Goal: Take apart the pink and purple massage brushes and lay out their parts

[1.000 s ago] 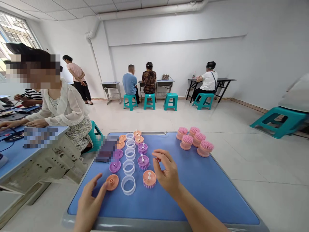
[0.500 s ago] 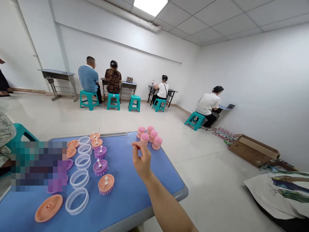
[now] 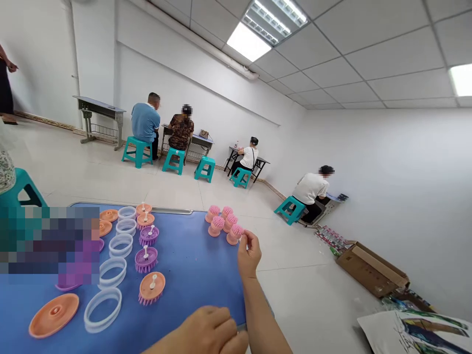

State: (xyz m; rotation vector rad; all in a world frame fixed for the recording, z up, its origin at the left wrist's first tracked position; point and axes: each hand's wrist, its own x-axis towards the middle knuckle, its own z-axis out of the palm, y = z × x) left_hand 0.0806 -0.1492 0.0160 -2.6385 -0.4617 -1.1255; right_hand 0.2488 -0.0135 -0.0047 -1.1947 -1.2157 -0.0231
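My right hand [image 3: 250, 254] is at the right side of the blue desk [image 3: 199, 275], thumb and forefinger pinched together. Its fingertips are beside the nearest of several small pink bristle brushes [image 3: 217, 225]; I cannot make out anything in the pinch. Low in the view, my left hand [image 3: 212, 328] hangs over the front of the desk with its fingers curled in, their inside hidden. To the left stand purple bristle discs [image 3: 146, 258] and orange bristle discs [image 3: 152, 286] with white pins upright, a row of translucent rings [image 3: 103, 309], and orange lids [image 3: 54, 314].
A blurred patch [image 3: 51, 246] covers part of the desk's left side. Several people sit at desks along the walls on green stools [image 3: 205, 168]. An open cardboard box [image 3: 372, 270] lies on the floor at right, near a printed white cloth or bag [image 3: 413, 329].
My right hand has moved right and a little down, beside the nearest pink brush. My left hand has come into view at the bottom. The camera has tilted.
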